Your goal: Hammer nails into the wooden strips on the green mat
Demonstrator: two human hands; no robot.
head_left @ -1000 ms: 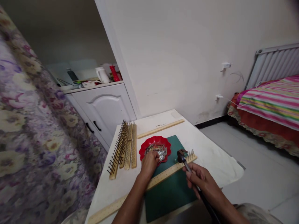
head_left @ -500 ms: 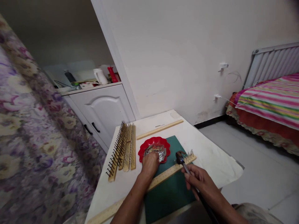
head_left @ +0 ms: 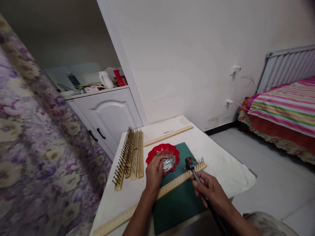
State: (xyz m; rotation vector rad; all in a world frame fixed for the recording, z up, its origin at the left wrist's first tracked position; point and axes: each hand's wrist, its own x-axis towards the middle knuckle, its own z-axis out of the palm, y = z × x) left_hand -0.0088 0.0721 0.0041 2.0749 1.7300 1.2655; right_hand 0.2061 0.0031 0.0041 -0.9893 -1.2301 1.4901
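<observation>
The person's left hand (head_left: 154,172) and right hand (head_left: 210,190) are bare, as are both forearms (head_left: 141,211). Below and outward of the right hand, greyish-beige cloth (head_left: 267,224) with darker blotches covers a leg; pale cloth also shows below the left hand.

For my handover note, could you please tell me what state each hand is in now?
Left hand: at the nails in the red bowl; its grip cannot be told.
Right hand: closed, holding the hammer.

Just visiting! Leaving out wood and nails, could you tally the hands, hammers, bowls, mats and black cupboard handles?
Left hand and right hand: 2
Hammer: 1
Red bowl: 1
Green mat: 1
Black handles: 2
Total: 7
</observation>
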